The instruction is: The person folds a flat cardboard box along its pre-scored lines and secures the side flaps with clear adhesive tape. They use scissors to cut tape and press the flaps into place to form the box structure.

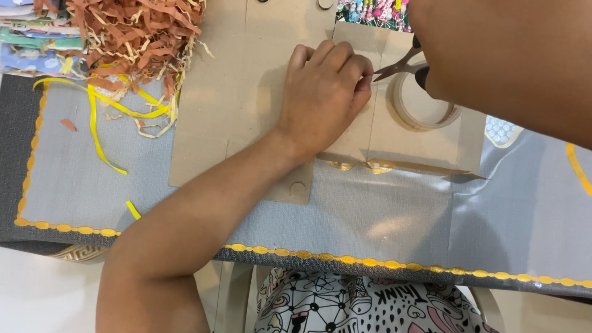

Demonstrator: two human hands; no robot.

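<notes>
The left hand (324, 92) lies knuckles-up on the cardboard (246, 92), fingers curled together and pinching something small at its fingertips; what it is I cannot tell. The cardboard is a flat brown sheet, creased into panels with small round tabs at its edges, lying on a grey mat (370, 216) with gold trim. The scissors (401, 65) point their slightly parted blades at those fingertips. The right hand's grip is hidden behind the blurred forearm. A tape roll (422, 105) sits on the cardboard just beside the scissors. Shredded paper (135, 31) is heaped at the far left.
</notes>
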